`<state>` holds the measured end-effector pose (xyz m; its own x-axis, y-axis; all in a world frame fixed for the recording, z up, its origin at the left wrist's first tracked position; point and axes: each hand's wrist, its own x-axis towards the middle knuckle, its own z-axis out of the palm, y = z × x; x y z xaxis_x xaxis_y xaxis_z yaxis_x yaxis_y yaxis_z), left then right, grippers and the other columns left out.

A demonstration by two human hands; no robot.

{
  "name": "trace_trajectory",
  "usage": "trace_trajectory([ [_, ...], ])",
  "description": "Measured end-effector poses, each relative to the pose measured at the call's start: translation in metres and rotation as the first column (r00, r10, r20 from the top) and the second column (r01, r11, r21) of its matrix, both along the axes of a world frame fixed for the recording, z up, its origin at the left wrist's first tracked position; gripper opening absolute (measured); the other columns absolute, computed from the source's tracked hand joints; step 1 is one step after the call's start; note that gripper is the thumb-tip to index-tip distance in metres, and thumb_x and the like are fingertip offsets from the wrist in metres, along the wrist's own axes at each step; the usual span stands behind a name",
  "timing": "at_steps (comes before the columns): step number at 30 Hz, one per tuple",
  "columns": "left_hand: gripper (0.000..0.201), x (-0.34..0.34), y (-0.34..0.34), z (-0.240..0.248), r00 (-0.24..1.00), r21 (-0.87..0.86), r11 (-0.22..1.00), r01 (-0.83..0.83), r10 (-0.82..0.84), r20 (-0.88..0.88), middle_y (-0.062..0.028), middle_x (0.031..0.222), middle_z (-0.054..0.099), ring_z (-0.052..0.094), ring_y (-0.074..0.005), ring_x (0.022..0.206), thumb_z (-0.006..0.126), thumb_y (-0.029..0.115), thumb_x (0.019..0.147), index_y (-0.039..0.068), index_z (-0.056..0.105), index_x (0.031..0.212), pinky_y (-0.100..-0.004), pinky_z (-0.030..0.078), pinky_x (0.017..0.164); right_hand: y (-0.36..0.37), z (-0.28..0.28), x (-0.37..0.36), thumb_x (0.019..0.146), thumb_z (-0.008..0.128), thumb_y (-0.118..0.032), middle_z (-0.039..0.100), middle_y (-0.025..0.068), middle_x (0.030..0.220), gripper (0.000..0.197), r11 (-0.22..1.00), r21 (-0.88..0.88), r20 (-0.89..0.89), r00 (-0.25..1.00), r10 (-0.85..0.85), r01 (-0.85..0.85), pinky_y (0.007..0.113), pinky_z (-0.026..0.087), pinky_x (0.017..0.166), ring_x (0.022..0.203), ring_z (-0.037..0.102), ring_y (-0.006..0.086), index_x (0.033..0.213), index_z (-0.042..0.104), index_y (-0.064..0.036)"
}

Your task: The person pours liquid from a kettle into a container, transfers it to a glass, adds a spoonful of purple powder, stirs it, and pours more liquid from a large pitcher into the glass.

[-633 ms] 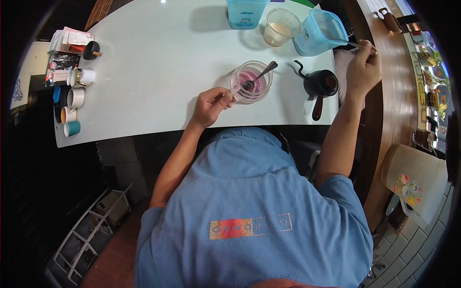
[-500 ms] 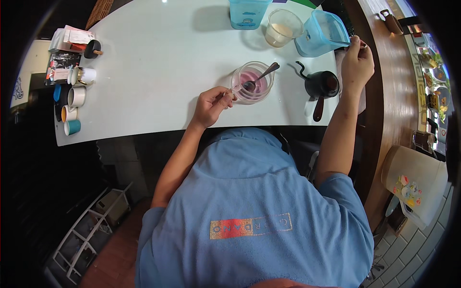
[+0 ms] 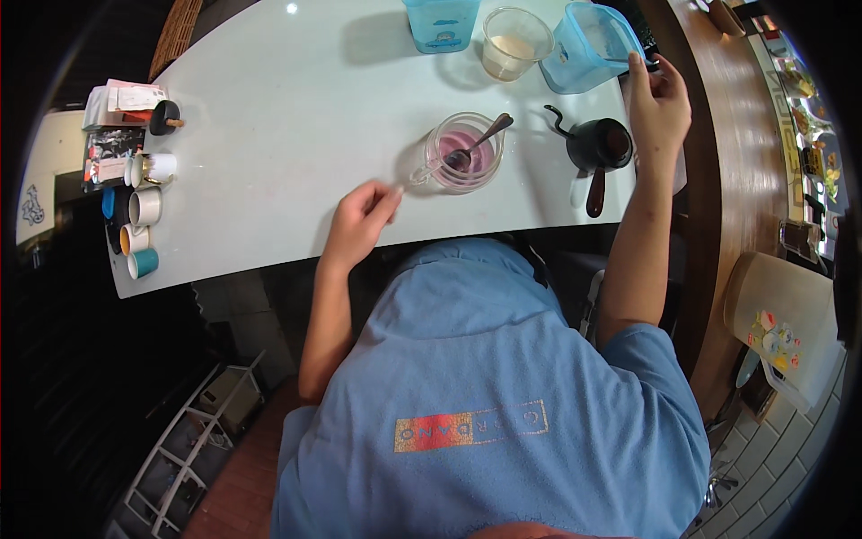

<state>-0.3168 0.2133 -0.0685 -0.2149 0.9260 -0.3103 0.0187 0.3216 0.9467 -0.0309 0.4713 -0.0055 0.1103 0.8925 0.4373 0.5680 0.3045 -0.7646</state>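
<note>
The clear glass mug (image 3: 469,182) stands upright on the white table (image 3: 296,117), in front of the person, with a pinkish-purple mixture inside and its handle toward the left hand (image 3: 361,223). 1 metal spoon (image 3: 489,134) leans in it, its handle jutting past the rim to the upper right; a sleeve or wrist catching that end could flip the spoon out or tip the mug. The left hand is loosely curled, holding nothing that shows, its blurred fingertips just short of the mug's handle, where a careless brush could slop the mixture.

The right hand (image 3: 660,106) is at the right-hand corner of the blue plastic container (image 3: 567,74), thumb and bent fingers apart; I cannot tell whether it grips the rim or something thin and dark there. Downward pressure on that corner would probably tilt the container. A leftward shove could knock the clear plastic cup (image 3: 503,66) just beside it, spilling its pale contents; a 2nd blue container (image 3: 443,34) stands farther left. The black gooseneck kettle (image 3: 588,144) sits near the right wrist, its brown handle toward the table's edge, so a swinging forearm could bump it off.
</note>
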Motion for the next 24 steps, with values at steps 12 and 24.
trace_trajectory([
  [12,0.019,0.008,-0.064,0.198,0.583,0.769,0.499,0.4,-0.786,0.206,-0.0066,0.073,0.058,0.056,-0.0223,0.064,0.071,0.019,0.081,0.003,0.062,0.085,-0.0321,0.042,0.056,-0.135,-0.063,0.038,0.087,0.06,-0.042,0.062,0.0113,0.094,0.05,0.792,-0.611,-0.201,0.972,-0.125,-0.024,0.026,0.045,0.068,0.075,0.057,0.014,0.107,0.055,0.0035],
  [24,0.025,0.041,-0.076,0.248,0.536,0.774,0.549,0.316,-0.776,0.331,-0.0006,0.056,0.042,0.031,-0.0113,0.041,0.058,0.021,0.089,0.019,0.056,0.113,-0.0263,0.025,0.04,-0.141,-0.068,0.006,0.096,0.047,-0.032,0.036,-0.0055,0.059,0.032,0.802,-0.542,-0.643,0.739,-0.202,-0.252,0.021,0.024,0.046,0.05,0.03,0.0033,0.092,0.056,-0.0007],
])
